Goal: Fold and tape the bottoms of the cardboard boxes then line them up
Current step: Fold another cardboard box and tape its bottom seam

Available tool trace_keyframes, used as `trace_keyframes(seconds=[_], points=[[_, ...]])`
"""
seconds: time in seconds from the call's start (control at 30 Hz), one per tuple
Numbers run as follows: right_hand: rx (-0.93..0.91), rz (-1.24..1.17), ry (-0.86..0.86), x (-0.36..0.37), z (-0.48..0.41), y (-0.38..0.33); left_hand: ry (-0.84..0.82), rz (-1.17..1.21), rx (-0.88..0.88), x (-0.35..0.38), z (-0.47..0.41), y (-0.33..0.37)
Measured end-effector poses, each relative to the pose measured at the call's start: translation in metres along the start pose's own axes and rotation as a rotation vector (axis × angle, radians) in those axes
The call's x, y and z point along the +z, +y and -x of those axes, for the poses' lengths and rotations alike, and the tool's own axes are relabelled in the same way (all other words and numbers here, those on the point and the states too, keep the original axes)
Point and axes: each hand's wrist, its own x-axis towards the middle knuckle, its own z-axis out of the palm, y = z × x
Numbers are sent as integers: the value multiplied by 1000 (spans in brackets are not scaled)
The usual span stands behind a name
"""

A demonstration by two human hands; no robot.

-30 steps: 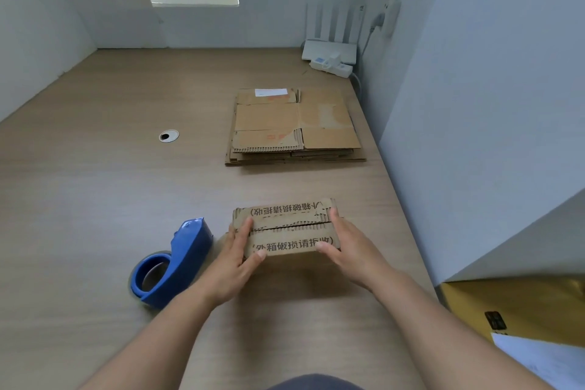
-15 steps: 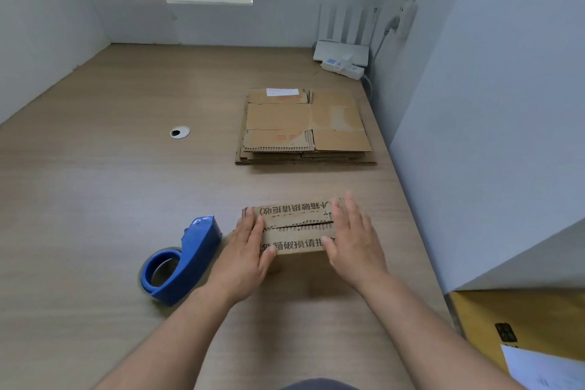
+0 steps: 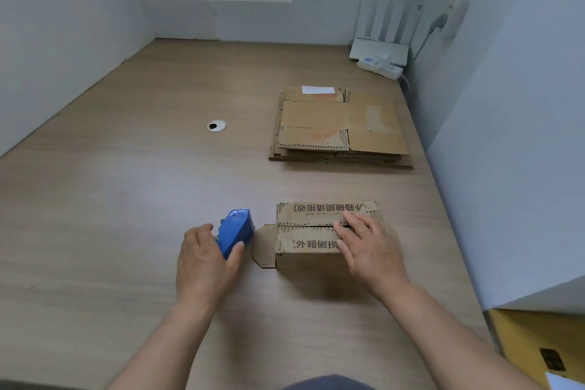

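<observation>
While the right hand (image 3: 370, 250) lies flat over the cardboard box (image 3: 304, 245) at lower centre-right of the frame, its straight fingers press both printed bottom flaps down across the seam. The left hand (image 3: 205, 260), just left of the box, curls round the blue tape dispenser (image 3: 237, 231), with the thumb on its near right side and the fingers on its left. The box stands bottom-up on the wooden desk (image 3: 126, 199). A dark gap shows between the two flaps, and no tape is visible on them. One side flap (image 3: 264, 247) juts out to the left, toward the dispenser. A stack of flattened boxes (image 3: 342, 127) lies higher in the frame, right of centre and well apart from the box, with a round cable hole (image 3: 217, 125) to its left. A white router (image 3: 380, 51) and a power strip (image 3: 381, 68) occupy the upper right corner. The corrugated board is judged light, stiff across its panels and springy at the creases, so the flaps would probably lift if the pressure were released. The smooth desk may also let the box slide under the pull of the tape. Flat pressure beside the seam, leaving the seam line itself free, appears the soundest hold. The rigid plastic dispenser is best held by its body.
</observation>
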Motion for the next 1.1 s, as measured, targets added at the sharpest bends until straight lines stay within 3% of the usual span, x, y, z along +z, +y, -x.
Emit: trace_keyframes(seconds=[0.07,0.13,0.37,0.5,0.6,0.7,0.83,0.97,1.1], points=[[-5,6,12,1,-1,-1,-159,-80,-142,0,0,-5],[6,11,11,0,-2,-3,-239,-214,-173,2,-3,-2],[10,49,-36,-3,-3,-5,-278,-383,-262,3,-27,12],[-7,99,-98,-6,-4,-3,-260,-254,-246,1,-28,7],[-24,88,-53,-7,-2,-4,-225,-117,-88,-13,-29,23],[-53,55,23,-8,-3,-4,-278,-52,208,-34,-24,60],[-58,-44,-30,-13,-3,-2,-420,-274,495,-35,-12,95],[-37,-160,-44,-17,2,7,-426,-395,563,-27,-13,101],[407,-726,-154,-39,-5,10,-466,-417,570,-27,-16,104]])
